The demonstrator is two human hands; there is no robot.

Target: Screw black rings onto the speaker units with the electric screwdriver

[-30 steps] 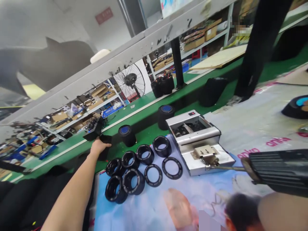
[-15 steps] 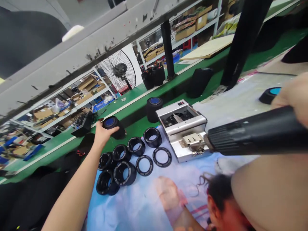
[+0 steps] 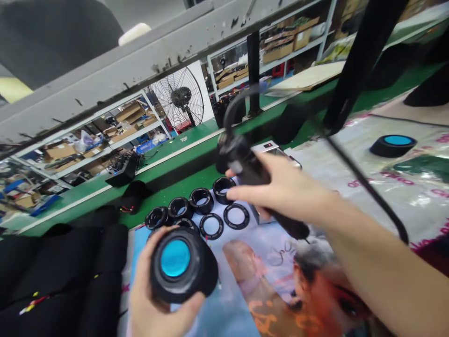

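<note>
My left hand [image 3: 150, 290] grips a black cylindrical speaker housing [image 3: 175, 260] near the camera, its glossy blue round top facing me. My right hand [image 3: 280, 189] holds a black heat gun [image 3: 254, 180] above the printed plastic sheet [image 3: 242, 276]. A black cord [image 3: 365, 180] runs from the gun across my right forearm, and another loops upward. Several black ring-shaped parts [image 3: 235, 216] and short black sleeves [image 3: 201, 201] lie on the sheet, just below the gun. The left hand and housing hide part of the lowest sleeve.
A silver machine [image 3: 275, 147] is mostly hidden behind my right hand. Another blue-topped black piece [image 3: 393, 146] rests on the sheet at right. Black fabric pieces [image 3: 70, 262] lie at lower left, beside a green workbench [image 3: 182, 159]. A black post [image 3: 365, 61] stands at upper right.
My left hand has lifted the blue-topped housing from the bench and brought it close to the camera. My right hand has moved the heat gun over the parts, and the view has shifted.
</note>
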